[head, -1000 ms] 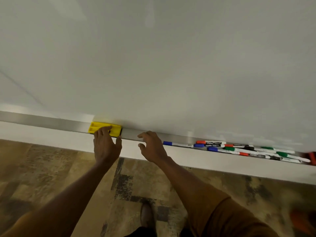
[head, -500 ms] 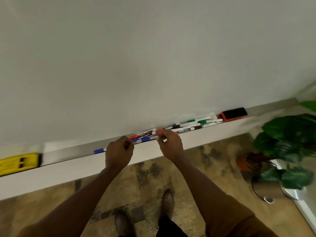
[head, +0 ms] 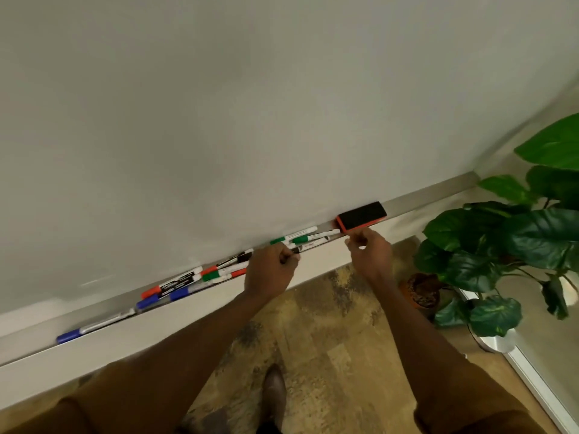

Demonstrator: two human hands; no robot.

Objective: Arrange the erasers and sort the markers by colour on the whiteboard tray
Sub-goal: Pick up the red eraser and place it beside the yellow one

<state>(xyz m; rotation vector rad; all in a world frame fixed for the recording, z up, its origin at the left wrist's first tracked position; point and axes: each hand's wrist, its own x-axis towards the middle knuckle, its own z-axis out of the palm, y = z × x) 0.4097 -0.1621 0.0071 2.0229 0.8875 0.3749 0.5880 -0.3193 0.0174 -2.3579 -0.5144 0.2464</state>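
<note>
A red-backed eraser (head: pixel 360 216) with black felt facing up lies on the silver whiteboard tray (head: pixel 432 195). My right hand (head: pixel 371 255) is just below it, fingertips at its front edge and nothing in its grasp. Left of the eraser, several markers lie mixed on the tray: green-capped ones (head: pixel 301 239), a black one (head: pixel 242 256), red-capped ones (head: pixel 150 291) and blue-capped ones (head: pixel 179 293). One blue marker (head: pixel 67 336) lies alone at the far left. My left hand (head: pixel 269 272) is a fist at the tray's edge, closed around a dark-ended marker (head: pixel 294 250).
The whiteboard (head: pixel 282 104) fills the upper view. A large leafy plant (head: pixel 507 242) in a brown pot (head: pixel 419 291) stands on the floor close to the tray's right end. A glass panel with a metal frame (head: pixel 539 393) runs along the lower right.
Both hands have moved right along the tray, away from the yellow eraser, which is now out of view. My right hand has arrived at the red eraser; my left hand has closed on a marker.
</note>
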